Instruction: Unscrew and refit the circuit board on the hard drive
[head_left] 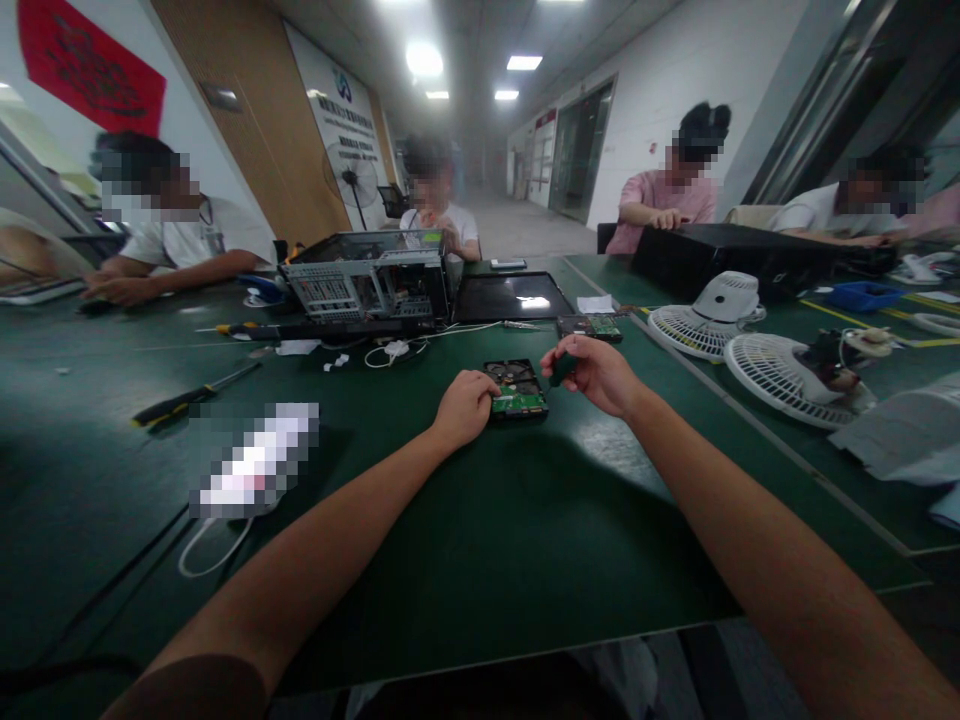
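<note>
A hard drive (516, 374) lies on the green table in front of me, its green circuit board facing up at the near side. My left hand (463, 410) is closed on the drive's left edge, with fingertips over the board. Just to the right of the drive, my right hand (596, 375) pinches a small dark screwdriver (562, 368). Its thin shaft points down towards the drive's right edge; whether the tip touches is too small to tell. Behind my right hand is another drive with a green board (600, 328).
An opened computer case (367, 285) stands beyond, beside a dark glossy panel (514, 297). To the left lie a yellow-black screwdriver (187, 400) and a blurred white power strip (259, 460). White fan parts (787, 375) sit on the right. Several people sit around the table.
</note>
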